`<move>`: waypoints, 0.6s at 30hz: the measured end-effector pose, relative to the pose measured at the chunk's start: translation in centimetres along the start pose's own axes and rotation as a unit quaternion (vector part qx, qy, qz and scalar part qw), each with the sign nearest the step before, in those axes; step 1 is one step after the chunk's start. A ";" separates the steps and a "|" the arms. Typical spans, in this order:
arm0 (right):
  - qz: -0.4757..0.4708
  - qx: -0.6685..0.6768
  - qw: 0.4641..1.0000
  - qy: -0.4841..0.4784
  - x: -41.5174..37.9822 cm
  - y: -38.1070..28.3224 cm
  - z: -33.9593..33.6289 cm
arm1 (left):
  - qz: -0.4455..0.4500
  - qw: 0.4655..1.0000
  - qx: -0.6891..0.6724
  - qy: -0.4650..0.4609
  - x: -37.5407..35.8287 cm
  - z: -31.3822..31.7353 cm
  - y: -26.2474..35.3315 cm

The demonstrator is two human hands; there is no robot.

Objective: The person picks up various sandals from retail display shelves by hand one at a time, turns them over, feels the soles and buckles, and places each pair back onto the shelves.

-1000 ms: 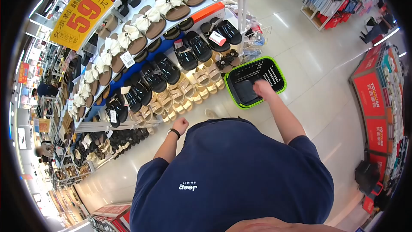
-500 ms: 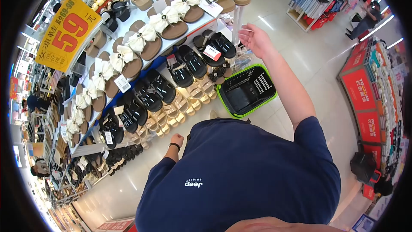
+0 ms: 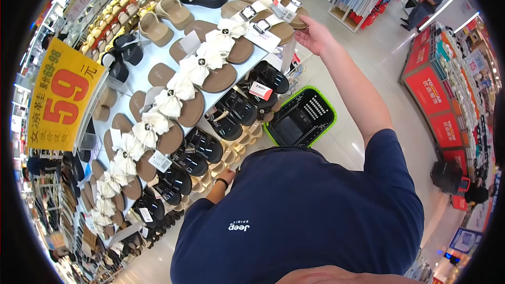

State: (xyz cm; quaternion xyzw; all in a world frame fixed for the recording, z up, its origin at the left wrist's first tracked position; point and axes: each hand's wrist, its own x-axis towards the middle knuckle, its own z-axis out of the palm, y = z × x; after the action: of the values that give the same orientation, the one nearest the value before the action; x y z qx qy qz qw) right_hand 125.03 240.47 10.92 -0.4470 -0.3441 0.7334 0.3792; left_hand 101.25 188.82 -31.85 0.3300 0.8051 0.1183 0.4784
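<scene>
**Handling Data: Sandal** [image 3: 295,10]

The sandal, white-strapped, lay at the right end of the upper shelf [image 3: 208,12], beside its mate [image 3: 278,31]. The right hand [image 3: 314,37] was at the sandal's end, grip partly open, fingers apart; whether the fingertips touched the sole or stood just beside it could not be told. The left hand [image 3: 227,174] was low beside the display; its grip was too hidden to tell.

Handling (judged): light, stiffish in the sole, flexible at the strap, neither fragile nor especially slippery. Recommended hold points were the sole's side edges or the strap.

Surface: flat and white, lined with bow sandals [image 3: 223,78]; black sandals [image 3: 273,77] stood below.

Room: a basket [image 3: 318,105] stood on the glossy floor [image 3: 343,84] near the display.
</scene>
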 end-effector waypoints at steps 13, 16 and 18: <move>-0.166 0.106 0.975 -0.105 -2.6 -1.4 -5.1 | -0.169 0.940 -0.296 -0.020 2.1 -0.3 -1.6; -0.254 0.118 0.953 -0.114 -6.2 -4.0 -6.2 | -0.159 0.900 -0.406 0.000 1.7 -0.1 1.9; -0.277 0.131 0.941 -0.141 -7.5 -5.2 -7.7 | -0.128 0.886 -0.445 -0.001 1.4 -0.4 5.3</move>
State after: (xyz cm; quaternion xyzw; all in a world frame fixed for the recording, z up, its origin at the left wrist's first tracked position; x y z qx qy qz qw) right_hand 135.70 237.75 15.48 -0.1725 -0.4056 0.6932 0.5703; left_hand 102.69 193.74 -29.94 -0.0238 0.7025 0.4014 0.5873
